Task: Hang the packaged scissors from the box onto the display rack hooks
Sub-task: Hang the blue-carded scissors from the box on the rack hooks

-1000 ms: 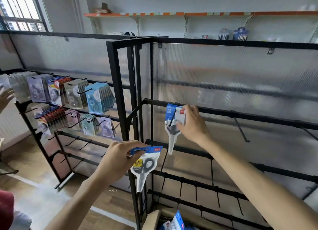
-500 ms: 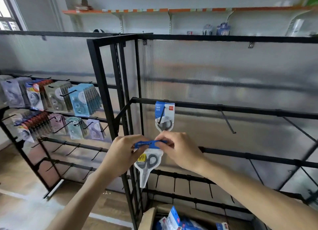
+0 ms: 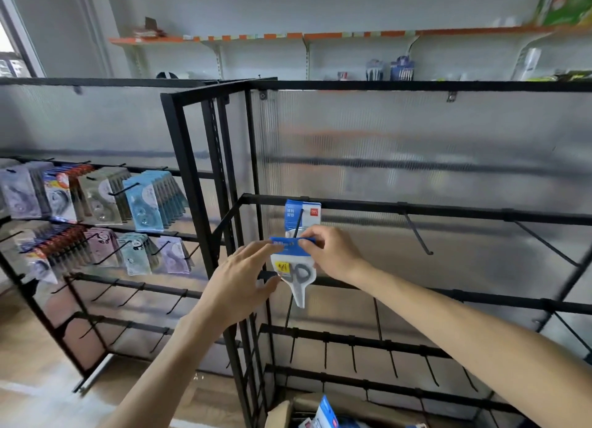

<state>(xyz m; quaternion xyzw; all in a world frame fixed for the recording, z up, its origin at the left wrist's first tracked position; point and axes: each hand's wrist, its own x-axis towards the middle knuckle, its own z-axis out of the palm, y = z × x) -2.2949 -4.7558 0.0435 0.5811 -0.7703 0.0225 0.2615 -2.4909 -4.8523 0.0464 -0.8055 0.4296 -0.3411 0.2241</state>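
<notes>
— Backdrop? Frosted panel behind a black display rack (image 3: 416, 208).
— Hands? Right hand (image 3: 333, 254) pinching the blue header of a scissors pack (image 3: 296, 267); left hand (image 3: 243, 277) loose-fingered, touching its left edge.
— Elsewhere? Hung pack (image 3: 302, 214) on the hook (image 3: 299, 222) just above; box (image 3: 282, 413) below.

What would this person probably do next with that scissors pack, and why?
Probably slide the scissors pack back along the hook. The right hand pinches its blue top at the hook's tip, another pack already hangs behind, and the left hand is open beside it.
</notes>
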